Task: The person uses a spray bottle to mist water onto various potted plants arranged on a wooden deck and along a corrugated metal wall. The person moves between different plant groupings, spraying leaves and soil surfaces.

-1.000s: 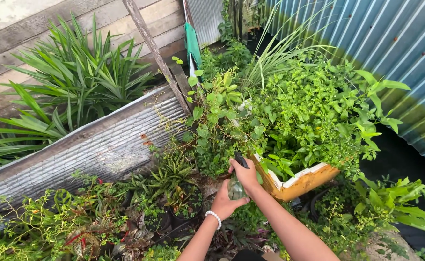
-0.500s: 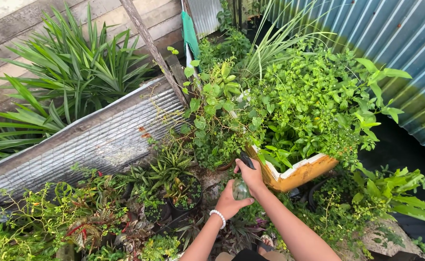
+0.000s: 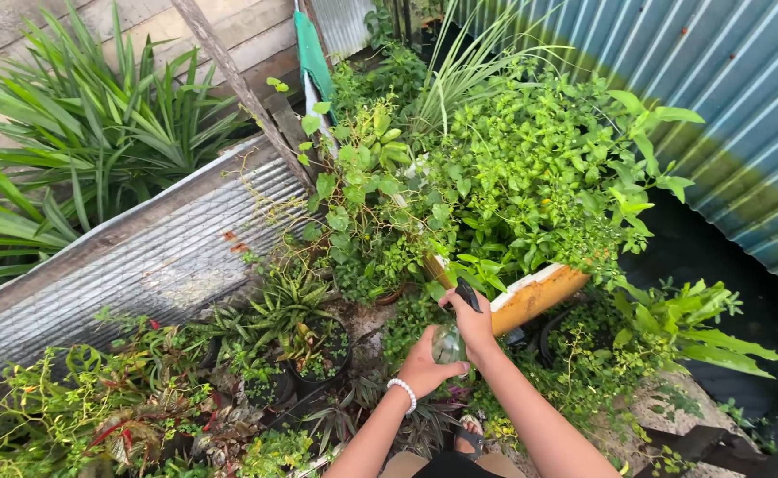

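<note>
I hold a small clear spray bottle (image 3: 447,342) with a black nozzle between both hands. My left hand (image 3: 424,365), with a white bead bracelet on its wrist, cups the bottle's body from below. My right hand (image 3: 473,322) grips the top by the black trigger. The nozzle points toward the leafy green plants (image 3: 531,168) that grow in a yellow-and-white box planter (image 3: 535,296). Small potted plants (image 3: 314,341) in black pots stand just left of my hands.
A corrugated metal sheet (image 3: 141,265) leans at the left, below spiky long-leaved plants (image 3: 97,133). A blue corrugated fence (image 3: 725,97) runs along the right. A slanted wooden post (image 3: 238,84) and a green cloth (image 3: 311,57) stand at the back. Low red-green foliage (image 3: 106,407) fills the near left.
My hands and the bottle have shifted slightly right and down in view. The whole scene has slid left and up as my head moved.
</note>
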